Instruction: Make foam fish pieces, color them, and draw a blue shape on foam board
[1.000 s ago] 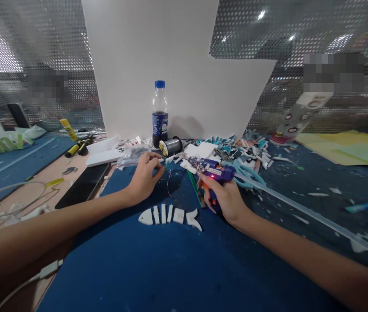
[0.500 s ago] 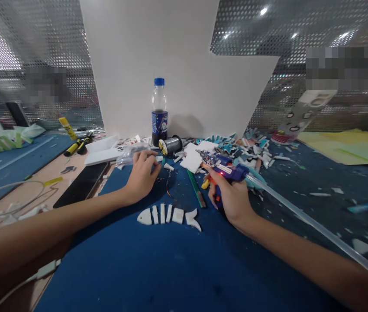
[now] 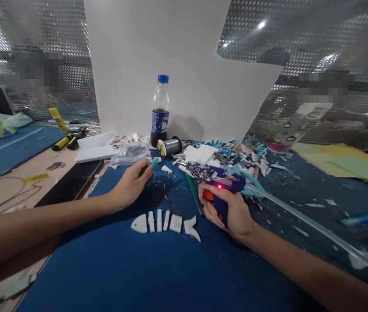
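Note:
My right hand (image 3: 227, 212) is closed round the grip of a blue and purple glue gun (image 3: 218, 183) with a red light on; a long clear glue stick (image 3: 304, 219) runs out of its back to the right. My left hand (image 3: 131, 183) pinches a small teal piece (image 3: 154, 164) between thumb and fingers. Between and just below both hands, white foam pieces laid out as a fish skeleton (image 3: 166, 222) lie on the blue mat (image 3: 158, 268). A thin red wire (image 3: 165, 193) lies above the fish.
A cola bottle (image 3: 160, 110) and a wire spool (image 3: 168, 146) stand before a white board (image 3: 177, 65). Foam scraps and teal scissors (image 3: 249, 182) litter the right. A plastic bag (image 3: 130, 152), white tray (image 3: 95, 149), black phone (image 3: 70, 185) and cables lie left.
My left hand has lifted the small teal piece off the mat and pulled back slightly. My right hand has brought the glue gun nearer me and lower. The view shifted a little right.

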`<state>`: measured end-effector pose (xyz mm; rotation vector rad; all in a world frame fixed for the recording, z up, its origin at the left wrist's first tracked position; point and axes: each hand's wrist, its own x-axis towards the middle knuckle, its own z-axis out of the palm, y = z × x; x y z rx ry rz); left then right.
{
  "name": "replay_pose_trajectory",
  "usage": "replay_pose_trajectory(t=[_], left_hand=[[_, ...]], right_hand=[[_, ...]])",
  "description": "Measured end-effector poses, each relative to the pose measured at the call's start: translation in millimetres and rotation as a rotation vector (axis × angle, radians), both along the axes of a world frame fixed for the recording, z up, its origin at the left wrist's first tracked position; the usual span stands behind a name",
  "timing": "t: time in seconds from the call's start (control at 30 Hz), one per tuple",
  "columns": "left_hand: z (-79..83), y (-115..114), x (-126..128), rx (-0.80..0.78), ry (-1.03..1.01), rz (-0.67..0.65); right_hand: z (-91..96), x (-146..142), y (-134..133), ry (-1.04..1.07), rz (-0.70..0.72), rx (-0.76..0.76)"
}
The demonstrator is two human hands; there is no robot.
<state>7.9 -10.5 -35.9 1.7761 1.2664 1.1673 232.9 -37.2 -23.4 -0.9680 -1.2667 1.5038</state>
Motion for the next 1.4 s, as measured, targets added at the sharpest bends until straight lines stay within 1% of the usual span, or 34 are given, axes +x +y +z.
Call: replay_pose_trajectory(t=[0.07, 0.23, 0.4, 0.6, 0.7, 0.87, 1.0, 1.07, 1.27, 1.4], left_hand=[[0.6, 3.3, 0.5, -0.071, -0.056, -0.030], [4.8, 4.2, 2.4, -0.135, -0.163, -0.110], [4.5, 3.8, 3.1, -0.199, -0.216, -0.082], [1.9, 5.7, 1.5, -0.208, -0.282, -0.076], [3.4, 5.0, 1.9, -0.205, -0.352, -0.077], [7.7, 2.2, 4.4, -0.306, -0.629, -0.203], [11.0, 0.3, 4.2, -0.364, -0.728, -0.328], [11.9, 0.6, 3.7, -0.393, -0.770, -0.361], [12.3, 5.3, 4.0, -0.476, -0.868, -0.340], [12.4, 7.8, 4.1, -0.507, -0.879, -0.276]], right_hand=[[-0.9, -0.4, 1.4, -0.004, 0.006, -0.028], [-4.0, 0.2, 4.6, -0.069, 0.007, -0.101], [0.2, 1.7, 4.2, -0.185, 0.025, -0.111], [2.0, 2.4, 6.4, -0.228, 0.036, -0.132], [1.8, 1.8, 7.6, -0.202, 0.015, -0.124], [3.2, 0.3, 8.2, -0.163, -0.058, -0.155], [3.7, 0.2, 7.2, -0.152, -0.021, -0.112], [4.1, 0.0, 6.4, -0.151, -0.001, -0.098], [6.0, -1.3, 5.5, -0.134, 0.035, -0.129], [5.2, -0.1, 6.4, -0.143, 0.054, -0.143]])
